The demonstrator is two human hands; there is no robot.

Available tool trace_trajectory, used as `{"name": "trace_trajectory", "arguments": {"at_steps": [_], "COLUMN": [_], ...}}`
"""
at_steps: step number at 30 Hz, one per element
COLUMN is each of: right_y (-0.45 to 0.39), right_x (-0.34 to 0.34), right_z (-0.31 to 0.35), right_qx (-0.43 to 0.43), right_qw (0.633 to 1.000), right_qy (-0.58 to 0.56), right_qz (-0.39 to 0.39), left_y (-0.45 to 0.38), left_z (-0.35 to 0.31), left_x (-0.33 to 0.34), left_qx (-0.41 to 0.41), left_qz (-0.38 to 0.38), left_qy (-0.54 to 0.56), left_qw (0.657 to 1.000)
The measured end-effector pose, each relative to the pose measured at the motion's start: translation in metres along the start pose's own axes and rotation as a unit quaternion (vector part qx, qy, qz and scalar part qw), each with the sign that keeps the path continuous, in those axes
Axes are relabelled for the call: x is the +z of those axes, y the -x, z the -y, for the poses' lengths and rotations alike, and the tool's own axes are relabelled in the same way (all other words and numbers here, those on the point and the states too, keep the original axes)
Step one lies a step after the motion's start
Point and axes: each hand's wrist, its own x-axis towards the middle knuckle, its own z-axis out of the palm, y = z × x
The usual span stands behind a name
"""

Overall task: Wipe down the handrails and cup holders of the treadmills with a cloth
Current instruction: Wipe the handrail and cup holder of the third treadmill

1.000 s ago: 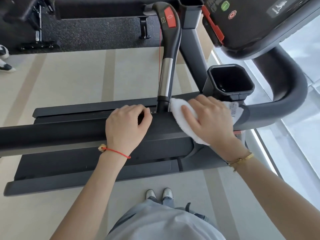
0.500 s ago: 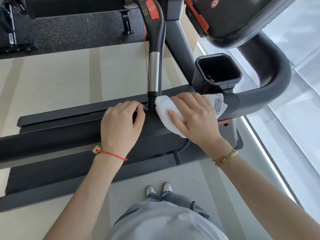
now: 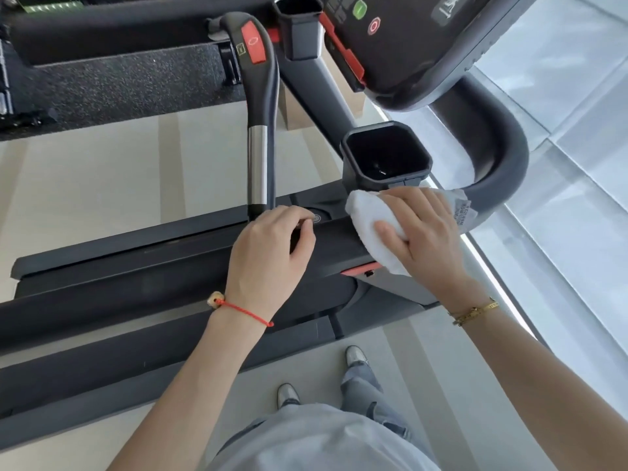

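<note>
— Where's your cloth (image 3: 368, 219)?
— Under your right hand (image 3: 428, 232), fingers curled over it, pressing it onto the rail (image 3: 339, 244) just below the cup holder (image 3: 385, 154).
— And your left hand (image 3: 268, 253)?
— It grips the same rail beside the cloth, fingers curled over the far edge, at the foot of the upright grip (image 3: 258, 137).

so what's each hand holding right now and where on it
The right hand holds the white cloth bunched under its palm, thumb across the middle, pressed onto the handrail. The left hand curls its fingers over the handrail's top edge.
</note>
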Motion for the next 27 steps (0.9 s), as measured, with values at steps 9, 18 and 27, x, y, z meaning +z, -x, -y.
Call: {"name": "trace_trajectory", "arguments": {"at_steps": [9, 18, 27], "right_y": [-0.016, -0.073, -0.101], "right_x": [-0.039, -0.018, 0.014], "right_z": [-0.073, -0.12, -0.128], "right_qx": [0.166, 0.207, 0.186], "right_qw": [0.974, 0.963, 0.902], "right_qy": [-0.119, -0.053, -0.146], "right_qz": [-0.102, 0.163, 0.362], "left_y": [-0.051, -0.1, -0.107], "left_z": [-0.033, -0.048, -0.043], "left_x": [0.044, 0.077, 0.086], "left_qx": [-0.08, -0.169, -0.205], "left_qz": [-0.045, -0.055, -0.044], "left_qy": [-0.002, 0.003, 0.018], "left_qw": [0.996, 0.984, 0.978]}}
